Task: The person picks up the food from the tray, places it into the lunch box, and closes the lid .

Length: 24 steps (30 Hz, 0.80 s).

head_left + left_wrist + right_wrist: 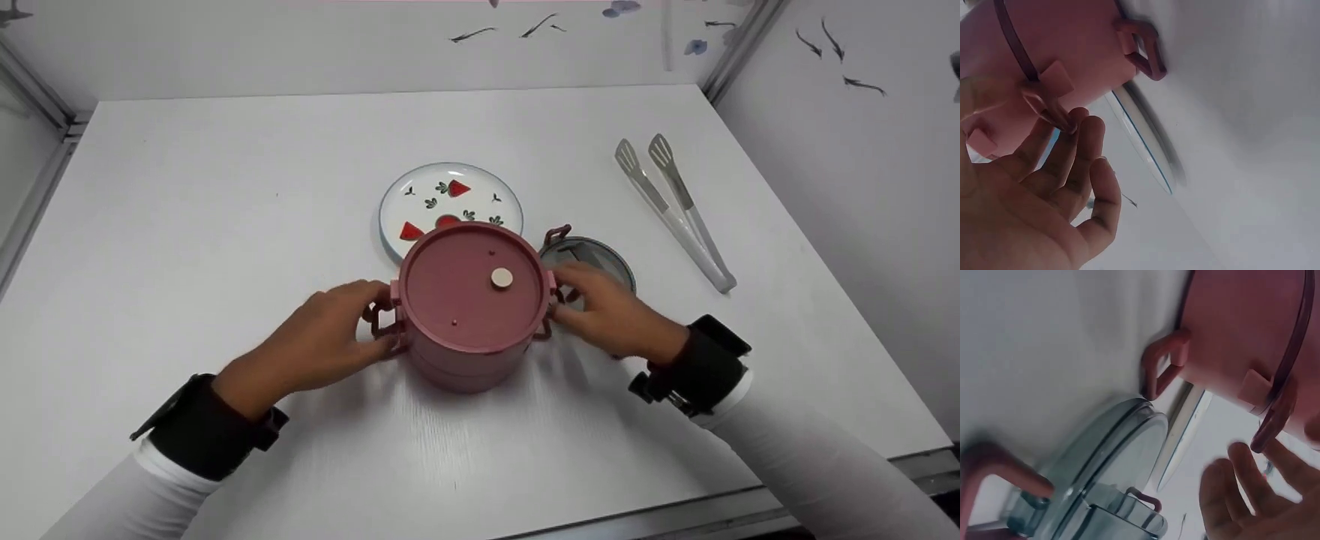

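Observation:
A round pink pot [465, 367] stands before the person, its flat lid-like top [450, 292] bearing a small cream knob [501, 278]. It carries handles at two levels on each side. My left hand [330, 330] grips the upper left handle [1067, 119], fingers curled beneath it. On the other side, my right hand [607, 307] holds the upper right handle [1269, 430] by the fingertips. Below these, the lower handles [1154, 53] are free of the fingers. A clear glass vessel [1106, 455] with pink handles lies beside the right hand, which partly covers it in the head view.
Behind the pot, a white plate [427, 180] with watermelon prints is partly hidden by it. Metal tongs [679, 214] lie spread at the right on the white table [225, 187]. Panels enclose the back and sides, and a metal rail [645, 525] runs along the front edge.

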Motion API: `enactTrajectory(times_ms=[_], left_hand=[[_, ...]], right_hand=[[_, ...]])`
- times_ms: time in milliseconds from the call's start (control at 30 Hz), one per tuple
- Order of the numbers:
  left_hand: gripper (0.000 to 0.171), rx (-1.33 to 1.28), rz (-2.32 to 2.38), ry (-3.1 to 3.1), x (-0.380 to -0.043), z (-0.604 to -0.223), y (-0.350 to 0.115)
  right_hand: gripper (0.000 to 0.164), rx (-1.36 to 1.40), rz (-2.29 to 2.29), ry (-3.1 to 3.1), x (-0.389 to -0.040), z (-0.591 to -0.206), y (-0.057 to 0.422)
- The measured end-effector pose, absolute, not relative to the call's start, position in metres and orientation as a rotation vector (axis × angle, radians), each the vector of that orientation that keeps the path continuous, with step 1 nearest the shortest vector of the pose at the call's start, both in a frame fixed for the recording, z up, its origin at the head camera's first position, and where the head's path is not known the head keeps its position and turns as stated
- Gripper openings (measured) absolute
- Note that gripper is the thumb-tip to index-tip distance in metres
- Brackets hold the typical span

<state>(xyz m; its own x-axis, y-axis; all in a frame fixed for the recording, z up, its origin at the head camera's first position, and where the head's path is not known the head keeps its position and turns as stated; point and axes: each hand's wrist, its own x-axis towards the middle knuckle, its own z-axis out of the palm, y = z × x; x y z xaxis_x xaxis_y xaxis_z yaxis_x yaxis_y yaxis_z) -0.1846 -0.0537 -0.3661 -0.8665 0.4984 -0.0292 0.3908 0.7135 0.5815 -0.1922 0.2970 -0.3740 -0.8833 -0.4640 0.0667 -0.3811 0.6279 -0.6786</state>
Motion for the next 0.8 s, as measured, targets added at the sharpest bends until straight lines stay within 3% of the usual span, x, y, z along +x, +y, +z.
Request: enactTrajectory(times_ms=[267,800], left_hand=[[0.027,0.796,0.807,2.849,-0.184,-0.376,-0.049],[0.026,0.876,0.617,2.97,-0.182,-0.38,-0.047]], right_hand=[[0.028,-0.882,-0.998,2.695,-0.193,-0.383,0.293],[0.019,-0.826,-1.034,2.583,-0.198,-0.384,0.294]])
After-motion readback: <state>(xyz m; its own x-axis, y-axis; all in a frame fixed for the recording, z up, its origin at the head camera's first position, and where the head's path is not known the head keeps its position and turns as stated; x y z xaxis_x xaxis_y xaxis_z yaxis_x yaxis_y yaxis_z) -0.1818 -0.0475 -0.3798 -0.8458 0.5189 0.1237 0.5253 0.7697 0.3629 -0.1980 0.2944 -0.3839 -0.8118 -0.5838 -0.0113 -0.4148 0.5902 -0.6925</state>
